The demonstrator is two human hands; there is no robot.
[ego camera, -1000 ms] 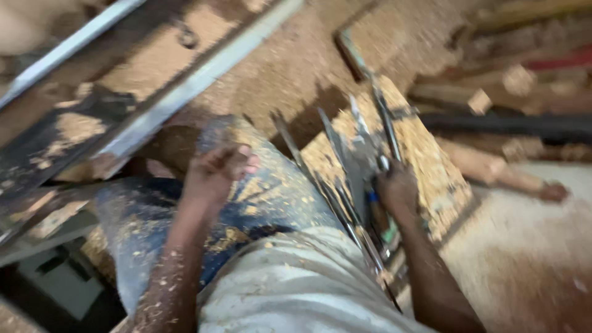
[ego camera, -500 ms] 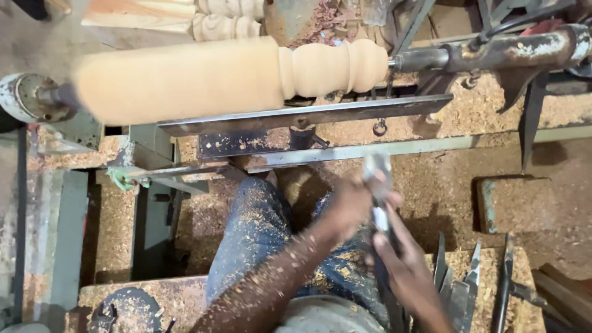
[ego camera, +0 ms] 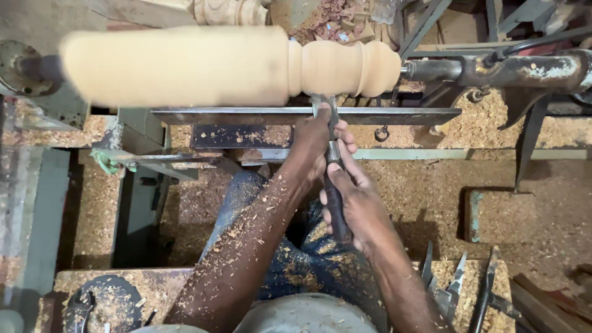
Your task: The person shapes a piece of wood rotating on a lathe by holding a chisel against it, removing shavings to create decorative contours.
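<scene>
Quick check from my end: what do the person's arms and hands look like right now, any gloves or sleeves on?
No gloves and no sleeves in view: both forearms are bare up to the frame edge. The left hand and right hand are bare too, with no rings or watch visible. Fine wood chips and sawdust cling all over the left forearm and, more thinly, the right forearm.

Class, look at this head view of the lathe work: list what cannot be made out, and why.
- Chisel tip: hidden under the turned wood.
- Chisel handle: mostly covered by the left hand and right hand.
- Wood's surface on the left: blurred.
- Spare tools: cut off by the bottom edge.
</scene>
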